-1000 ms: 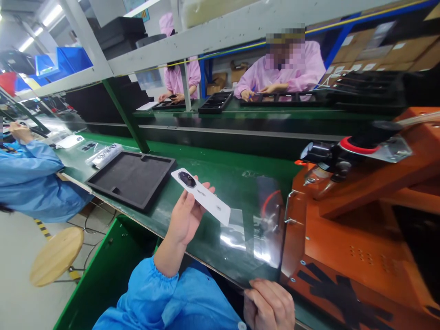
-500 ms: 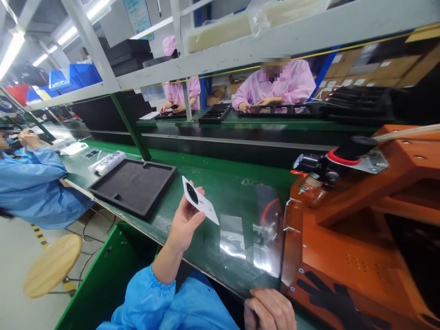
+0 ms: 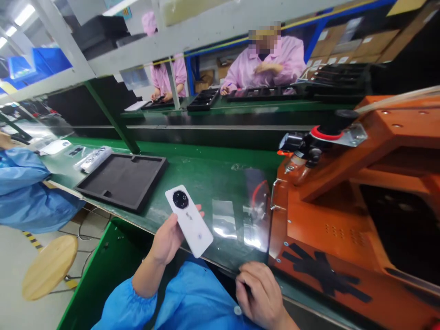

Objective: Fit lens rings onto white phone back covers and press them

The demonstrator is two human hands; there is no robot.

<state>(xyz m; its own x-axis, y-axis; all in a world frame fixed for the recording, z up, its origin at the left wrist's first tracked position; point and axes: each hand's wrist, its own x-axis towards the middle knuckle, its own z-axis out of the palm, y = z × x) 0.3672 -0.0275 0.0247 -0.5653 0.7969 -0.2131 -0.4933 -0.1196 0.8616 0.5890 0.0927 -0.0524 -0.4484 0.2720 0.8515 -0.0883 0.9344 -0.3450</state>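
Observation:
A thin white phone back cover (image 3: 194, 225), with a round black camera area at its upper end, is in my left hand (image 3: 168, 238). My thumb lies along its near edge and fingertips show past the far edge. Its patterned face is turned up toward me, above the front edge of the green bench. My right hand (image 3: 259, 288) is curled at the bench edge by the orange machine; whether anything is inside its fingers is hidden. Flat clear film sheets (image 3: 224, 219) lie on the bench beyond the cover.
A black foam tray (image 3: 151, 192) rests to the left on the green bench (image 3: 192, 174). The orange machine (image 3: 299, 229), with a pressure regulator (image 3: 311, 142), stands at right. A wooden stool (image 3: 50, 266) is at lower left. Co-workers sit left and across the bench.
My left hand has come down nearer to me and turned the cover so its back faces me more fully. My right hand stays curled at the bench edge. The view has shifted.

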